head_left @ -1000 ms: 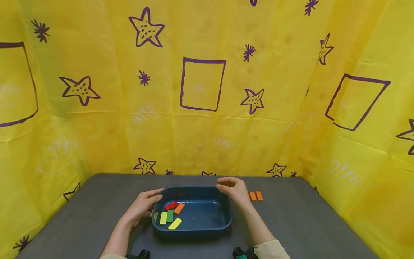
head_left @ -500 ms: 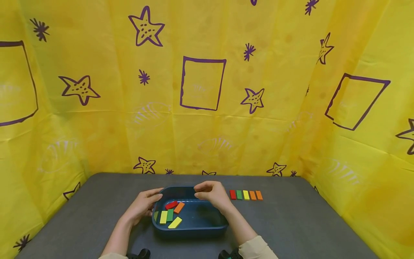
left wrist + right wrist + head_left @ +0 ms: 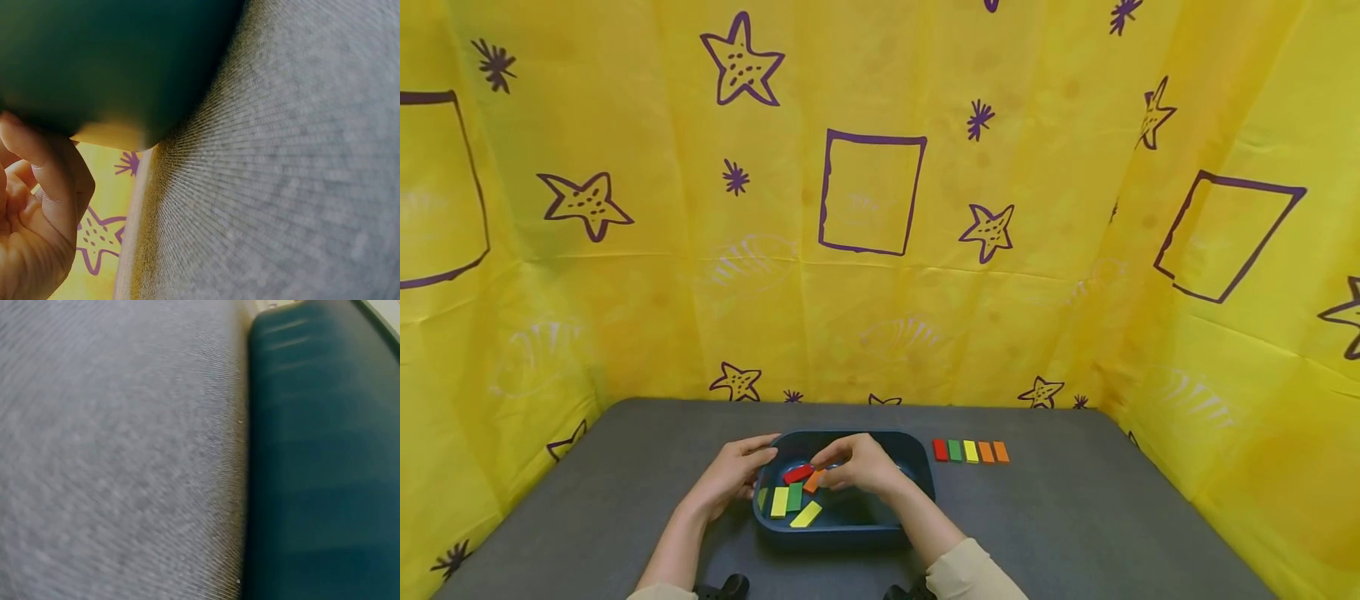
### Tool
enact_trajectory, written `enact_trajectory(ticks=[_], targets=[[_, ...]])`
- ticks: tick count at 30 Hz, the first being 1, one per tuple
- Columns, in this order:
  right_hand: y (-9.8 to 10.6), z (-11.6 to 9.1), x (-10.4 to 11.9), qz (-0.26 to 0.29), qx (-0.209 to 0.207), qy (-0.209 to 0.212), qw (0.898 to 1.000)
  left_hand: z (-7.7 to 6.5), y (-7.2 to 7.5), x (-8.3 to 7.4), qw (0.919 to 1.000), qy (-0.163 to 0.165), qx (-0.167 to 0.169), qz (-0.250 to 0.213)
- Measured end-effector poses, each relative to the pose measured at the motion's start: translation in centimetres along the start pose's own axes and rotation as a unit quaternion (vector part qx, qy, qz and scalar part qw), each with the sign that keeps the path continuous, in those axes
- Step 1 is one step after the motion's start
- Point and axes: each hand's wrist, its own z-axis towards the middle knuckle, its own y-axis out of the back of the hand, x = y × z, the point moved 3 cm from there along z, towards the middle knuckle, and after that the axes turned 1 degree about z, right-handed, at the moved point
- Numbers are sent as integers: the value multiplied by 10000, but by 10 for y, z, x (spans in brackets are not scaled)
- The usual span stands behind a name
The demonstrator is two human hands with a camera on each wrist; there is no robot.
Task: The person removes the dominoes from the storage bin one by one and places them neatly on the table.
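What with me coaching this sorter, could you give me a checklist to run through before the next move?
1. Container steadied: the left grip holds the blue container at its left side. Ok.
2. Right grip in place: it is over the container, fingertips at the orange block. Ok.
3. Orange block firmly pinched: fingers hide the contact. Cannot tell.
4. Outside row tidy: red, green, yellow, orange, orange, side by side. Ok.
5. Right wrist view useful: it shows grey table and container wall, no blocks. Not ok.
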Motion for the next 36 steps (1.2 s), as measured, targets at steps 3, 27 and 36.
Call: enact_trajectory(ticks=[3,27,36], targets=[[-5,1,-1,-148,177,-83,9997,1,0,1,10000,0,7,9],[-15,0,-5,-1890,841,338,9778,0,1,1,9999,-29,123,-48],[-19,-1,-4,-2073,1076,324,9718,1,2,2,9995,-126,274,-60]])
